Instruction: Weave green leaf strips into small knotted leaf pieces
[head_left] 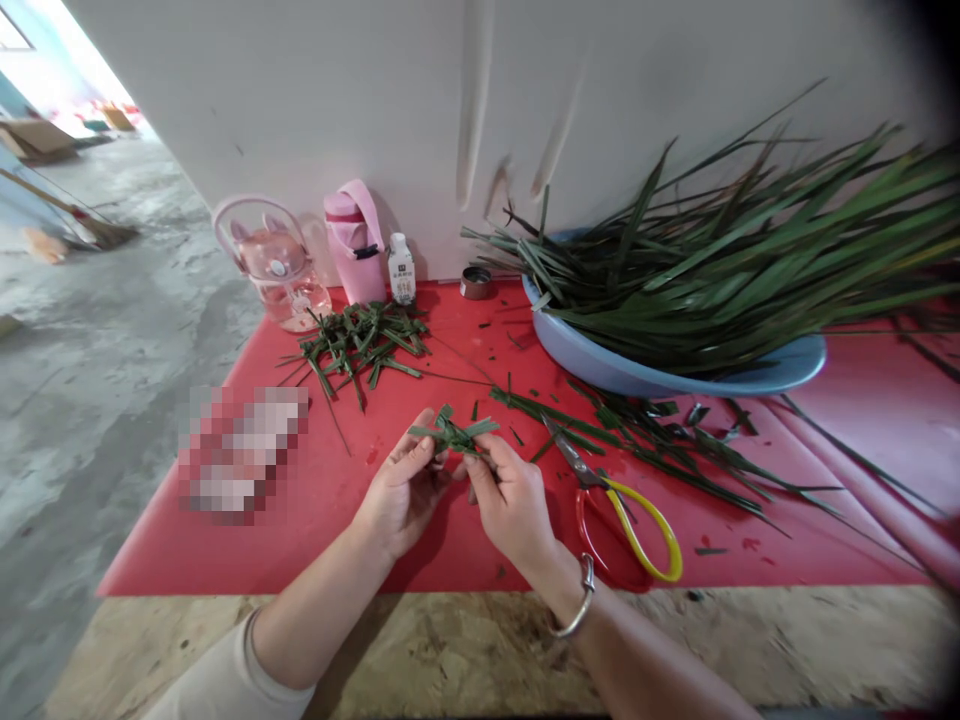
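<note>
Between my two hands is a small knotted piece of green leaf (453,434), with short cut ends sticking out on both sides. My left hand (405,485) pinches its left side between thumb and fingers. On the other side, my right hand (511,492) grips it with thumb and index finger; a silver bangle circles that wrist. Scissors (592,480) with one yellow and one red handle lie just right of my right hand, their tips among loose leaf strips (675,450). A pile of similar knotted leaf pieces (364,345) lies beyond my left hand.
A blue basin (787,365) heaped with long green leaves (712,270) stands at the back right. Along the wall are a pink kettle-shaped bottle (285,275), a pink flask (352,250), a white bottle (402,270) and a small round tin (475,284). Red sheeting (315,540) covers the table.
</note>
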